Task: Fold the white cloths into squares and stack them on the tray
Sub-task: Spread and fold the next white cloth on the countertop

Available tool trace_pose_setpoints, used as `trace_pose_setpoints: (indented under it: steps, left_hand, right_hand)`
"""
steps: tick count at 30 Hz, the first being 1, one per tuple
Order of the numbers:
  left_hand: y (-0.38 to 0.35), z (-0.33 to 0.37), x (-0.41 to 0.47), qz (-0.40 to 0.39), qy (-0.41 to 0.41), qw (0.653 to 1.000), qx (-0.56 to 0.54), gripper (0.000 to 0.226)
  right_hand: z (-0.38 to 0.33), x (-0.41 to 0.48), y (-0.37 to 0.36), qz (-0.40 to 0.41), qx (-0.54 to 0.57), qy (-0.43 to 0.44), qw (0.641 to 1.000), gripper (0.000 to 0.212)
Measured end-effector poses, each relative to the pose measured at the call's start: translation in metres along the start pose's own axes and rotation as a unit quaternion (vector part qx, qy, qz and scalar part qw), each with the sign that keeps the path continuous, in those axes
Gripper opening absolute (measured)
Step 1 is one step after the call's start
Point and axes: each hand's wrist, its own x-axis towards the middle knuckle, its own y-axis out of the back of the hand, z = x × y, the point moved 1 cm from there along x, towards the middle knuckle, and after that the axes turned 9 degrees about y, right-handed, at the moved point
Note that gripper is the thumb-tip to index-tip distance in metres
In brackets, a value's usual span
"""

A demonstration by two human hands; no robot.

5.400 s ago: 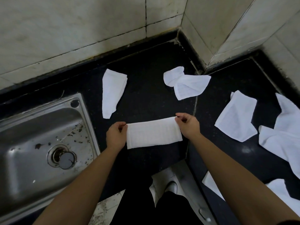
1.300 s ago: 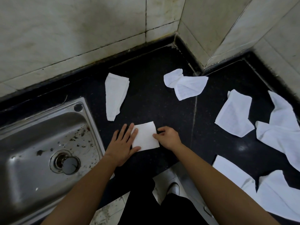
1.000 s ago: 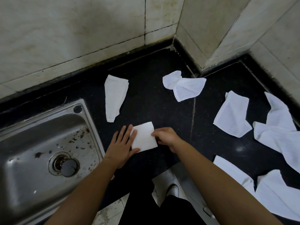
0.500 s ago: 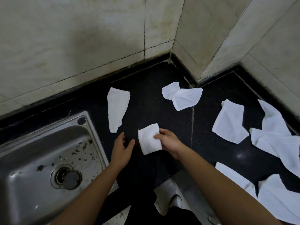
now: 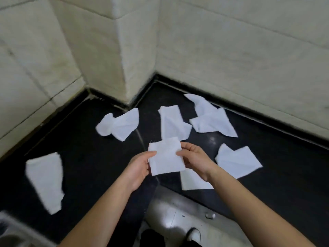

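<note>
A white cloth folded into a square (image 5: 165,156) is held up above the black counter (image 5: 89,148). My left hand (image 5: 138,168) pinches its left edge and my right hand (image 5: 194,159) pinches its right edge. Several loose white cloths lie on the counter: a long one (image 5: 45,179) at the left, a bunched one (image 5: 119,125) near the wall corner, one (image 5: 171,124) just behind the square, another (image 5: 211,117) at the back right, one (image 5: 237,162) right of my right hand, and one (image 5: 193,180) partly hidden under my right wrist. No tray is in view.
Pale tiled walls (image 5: 231,50) with a jutting corner (image 5: 122,56) close off the back of the counter. A corner of the steel sink (image 5: 10,234) shows at the bottom left. The counter's front edge and the floor with my shoe (image 5: 195,234) lie below my arms.
My right hand lifted the folded square off the counter and my left hand joined it on the other edge. The view swung to the right, so the sink has nearly left the frame.
</note>
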Motion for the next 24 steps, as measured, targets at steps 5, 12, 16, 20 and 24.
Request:
trace_pose_setpoints:
  steps: [5,12,16,20,24]
  left_hand:
    - [-0.124,-0.002,-0.007,-0.083,-0.018,0.989,0.118,0.026]
    - [-0.296,-0.069,-0.043,-0.146,-0.01,0.964,0.223,0.024]
    - [-0.407,-0.158,-0.073,-0.178,0.029,0.947,0.264,0.025]
    - [-0.519,-0.247,-0.107,-0.221,0.046,0.922,0.315,0.025]
    - [-0.606,-0.312,-0.138,-0.239,0.056,0.897,0.368,0.024]
  right_hand:
    - [0.004,-0.076,0.096,0.12,0.056,0.023,0.991,0.023]
    - [0.047,-0.215,0.219,0.263,0.101,0.112,0.953,0.022]
    - [0.097,-0.328,0.298,0.32,0.118,0.138,0.93,0.022]
    - [0.151,-0.439,0.38,0.404,0.132,0.148,0.893,0.022]
    - [0.181,-0.525,0.442,0.472,0.159,0.154,0.853,0.019]
